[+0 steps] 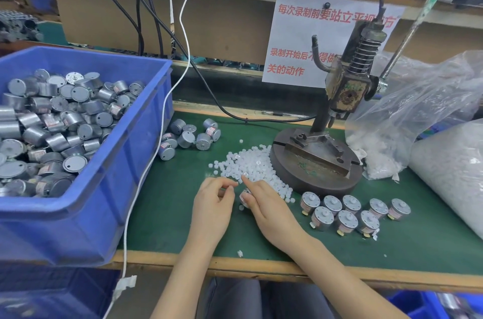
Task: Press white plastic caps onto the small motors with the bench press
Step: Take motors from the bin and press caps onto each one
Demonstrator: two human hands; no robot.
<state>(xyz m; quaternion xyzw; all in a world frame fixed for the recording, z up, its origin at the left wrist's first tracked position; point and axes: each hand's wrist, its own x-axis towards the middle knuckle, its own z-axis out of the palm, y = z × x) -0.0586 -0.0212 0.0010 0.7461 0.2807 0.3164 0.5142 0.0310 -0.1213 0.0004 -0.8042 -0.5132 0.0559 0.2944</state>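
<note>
Closest to me runs the bench's wooden front edge point(261, 266), with a stray cap point(240, 253) just inside it on the green mat point(170, 214). My hands work side by side on the strip of mat between the blue crate point(125, 175) and the finished motors point(350, 211). These stand upright in two rows to my right and look already capped.

My right hand point(269, 210) grips a motor point(246, 194) between thumb and curled fingers, low over the mat. Its forefinger stretches into the near edge of the cap pile point(251, 165). I judge I hold the motor there so a cap goes on without a long reach. My left hand point(213, 210) curls its fingers toward the thumb beside that motor. I cannot tell whether it pinches a cap.

Beyond the pile, which touches its left rim, sits the round press base point(316, 161), with no motor in its fixture. The bench press point(347, 83) has its ram raised, so there is room underneath, and its lever point(407, 31) slants up to the right. The plastic bags point(418, 109) crowd the base on the right, so I judge my approach is from the front.

Loose motors point(188, 135) lie between crate and pile. A white cable point(146, 175) hangs along the crate's wall and over the bench edge, where my left arm could snag it.
</note>
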